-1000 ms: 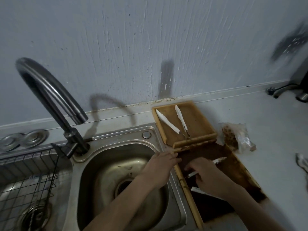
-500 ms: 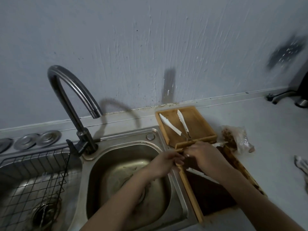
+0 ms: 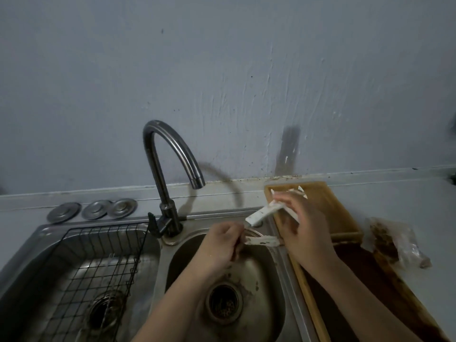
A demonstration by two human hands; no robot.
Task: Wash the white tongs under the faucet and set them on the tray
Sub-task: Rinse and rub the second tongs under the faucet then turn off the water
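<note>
My right hand [image 3: 302, 233] grips a pair of soiled white tongs [image 3: 262, 214] by the hinge end. Its two arms spread left over the back rim of the right sink basin [image 3: 261, 270]. My left hand [image 3: 220, 246] is curled at the tips of the arms, pinching the lower one. The curved steel faucet [image 3: 172, 149] stands to the left, its spout above and left of the tongs, with no water visible. The light wooden tray [image 3: 330, 211] lies behind my right hand, and another white pair of tongs [image 3: 300, 189] in it is mostly hidden.
A dark, stained wooden tray [image 3: 370, 282] lies on the counter right of the sink, with a crumpled plastic bag [image 3: 397, 243] beside it. The left basin holds a black wire rack [image 3: 98, 265]. Three metal lids [image 3: 95, 209] sit behind it. The wall is close behind.
My right hand has lifted the white tongs out of the dark tray and carried them left over the sink rim. My left hand has closed on their tips. The view has shifted left.
</note>
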